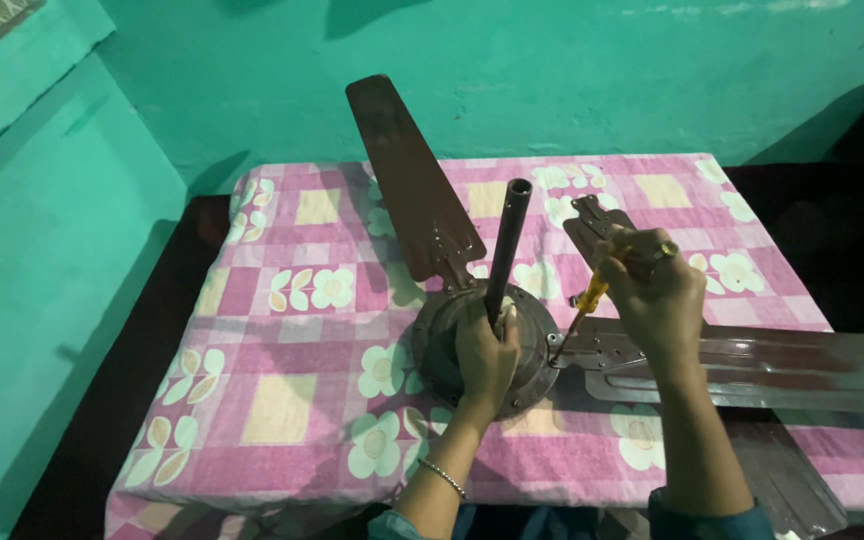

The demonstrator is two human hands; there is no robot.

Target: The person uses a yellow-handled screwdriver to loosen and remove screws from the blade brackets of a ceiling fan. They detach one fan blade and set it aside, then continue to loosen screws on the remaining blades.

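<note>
A brown ceiling fan motor lies on the table with its down rod sticking up. My left hand grips the base of the rod on top of the motor. My right hand holds a yellow-handled screwdriver, whose tip rests on the blade bracket at the motor's right edge. One brown blade points to the far left. Another blade runs off to the right.
A pink and yellow flowered cloth covers the table. A loose blade lies behind my right hand, and another lies at the near right edge. Green walls stand close at the left and back.
</note>
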